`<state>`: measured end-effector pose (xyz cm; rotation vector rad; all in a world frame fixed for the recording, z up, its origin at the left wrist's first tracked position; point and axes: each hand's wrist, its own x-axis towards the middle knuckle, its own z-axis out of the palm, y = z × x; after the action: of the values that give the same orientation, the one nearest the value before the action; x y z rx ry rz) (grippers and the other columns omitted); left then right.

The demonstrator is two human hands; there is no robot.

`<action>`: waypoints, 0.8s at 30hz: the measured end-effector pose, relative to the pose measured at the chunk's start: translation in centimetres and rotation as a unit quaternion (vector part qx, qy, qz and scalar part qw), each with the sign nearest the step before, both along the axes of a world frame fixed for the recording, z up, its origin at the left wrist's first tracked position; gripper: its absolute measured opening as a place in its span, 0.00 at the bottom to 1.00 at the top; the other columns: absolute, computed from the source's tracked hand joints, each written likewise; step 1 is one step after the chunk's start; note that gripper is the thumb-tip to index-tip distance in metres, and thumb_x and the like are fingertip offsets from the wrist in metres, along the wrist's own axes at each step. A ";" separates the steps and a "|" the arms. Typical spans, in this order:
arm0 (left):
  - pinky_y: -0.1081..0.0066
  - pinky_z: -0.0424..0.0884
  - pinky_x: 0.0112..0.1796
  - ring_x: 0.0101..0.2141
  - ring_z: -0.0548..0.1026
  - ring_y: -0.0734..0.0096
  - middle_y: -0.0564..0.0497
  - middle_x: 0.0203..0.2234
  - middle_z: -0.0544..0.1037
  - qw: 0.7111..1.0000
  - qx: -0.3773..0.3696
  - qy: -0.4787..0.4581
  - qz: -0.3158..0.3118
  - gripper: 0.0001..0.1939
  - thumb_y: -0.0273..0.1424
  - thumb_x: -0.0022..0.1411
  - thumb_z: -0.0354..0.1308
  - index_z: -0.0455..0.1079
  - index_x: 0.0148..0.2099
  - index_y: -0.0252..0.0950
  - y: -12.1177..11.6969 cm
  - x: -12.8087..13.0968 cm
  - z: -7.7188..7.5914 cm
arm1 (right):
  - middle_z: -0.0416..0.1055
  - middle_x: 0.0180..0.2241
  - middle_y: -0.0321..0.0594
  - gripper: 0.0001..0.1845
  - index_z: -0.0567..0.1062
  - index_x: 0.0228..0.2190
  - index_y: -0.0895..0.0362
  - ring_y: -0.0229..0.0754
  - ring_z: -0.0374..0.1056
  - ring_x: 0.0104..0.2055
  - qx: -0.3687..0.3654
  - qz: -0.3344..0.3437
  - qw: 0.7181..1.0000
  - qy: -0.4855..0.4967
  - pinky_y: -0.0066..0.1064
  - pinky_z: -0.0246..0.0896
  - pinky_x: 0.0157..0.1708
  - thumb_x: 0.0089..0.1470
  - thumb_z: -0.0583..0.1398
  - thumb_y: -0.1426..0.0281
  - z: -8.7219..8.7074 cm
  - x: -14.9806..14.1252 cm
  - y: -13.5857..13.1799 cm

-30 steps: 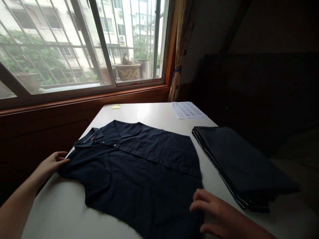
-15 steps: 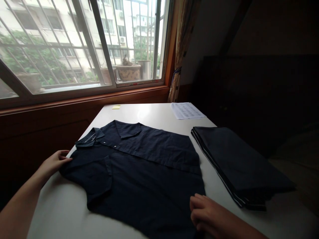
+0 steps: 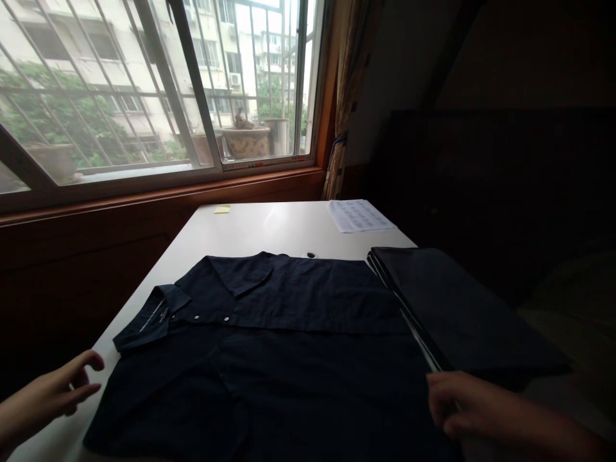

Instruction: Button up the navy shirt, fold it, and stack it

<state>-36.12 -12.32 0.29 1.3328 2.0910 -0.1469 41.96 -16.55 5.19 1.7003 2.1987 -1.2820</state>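
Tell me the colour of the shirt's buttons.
The buttons look white or pale against the dark navy shirt, best seen in the head view.

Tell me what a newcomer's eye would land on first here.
Probably the bright barred window at upper left, glaring against the dark room. Next, the dark navy button-up shirt spread across the white table, with a folded dark cloth stack to its right.

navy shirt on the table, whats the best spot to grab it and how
Probably the near shoulder, just below the collar, pinched thumb under and fingers on top, coming from the left. The navy shirt lies flat, front up, and that edge faces the open left hand.
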 end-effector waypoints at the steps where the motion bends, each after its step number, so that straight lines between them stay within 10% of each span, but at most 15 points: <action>1: 0.58 0.75 0.37 0.31 0.78 0.50 0.56 0.25 0.79 0.999 0.021 -0.028 0.006 0.29 0.60 0.30 0.54 0.67 0.36 0.53 0.9 0.1 0.8 | 0.76 0.37 0.39 0.13 0.81 0.31 0.52 0.46 0.73 0.41 0.013 -0.001 1.000 0.000 0.33 0.66 0.41 0.43 0.61 0.77 0.6 0.0 0.7; 8: 0.63 0.75 0.39 0.40 0.79 0.52 0.46 0.38 0.80 0.950 0.299 -0.001 -0.092 0.24 0.50 0.48 0.56 0.76 0.41 0.39 11.2 7.0 5.2 | 0.76 0.40 0.42 0.12 0.80 0.38 0.54 0.45 0.73 0.42 0.223 0.037 0.973 -0.043 0.32 0.65 0.44 0.60 0.56 0.68 2.1 -4.6 8.1; 16: 0.67 0.74 0.45 0.45 0.79 0.56 0.38 0.49 0.78 0.941 0.320 -0.016 -0.107 0.29 0.40 0.54 0.56 0.69 0.56 0.30 22.2 12.6 2.6 | 0.76 0.46 0.47 0.14 0.78 0.45 0.56 0.49 0.68 0.51 0.316 0.006 0.921 -0.229 0.34 0.61 0.50 0.62 0.55 0.74 1.3 -8.5 20.0; 24: 0.70 0.73 0.39 0.41 0.80 0.57 0.40 0.43 0.81 0.953 0.292 -0.012 -0.080 0.27 0.36 0.53 0.59 0.70 0.55 0.31 25.6 13.6 1.2 | 0.69 0.54 0.53 0.16 0.72 0.53 0.58 0.52 0.65 0.56 0.305 -0.030 0.900 -0.308 0.42 0.61 0.54 0.64 0.57 0.73 -1.0 -6.6 26.5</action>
<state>-22.56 13.23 1.50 1.8313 2.0832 0.4537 35.36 9.93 4.16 1.9874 2.2337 0.0371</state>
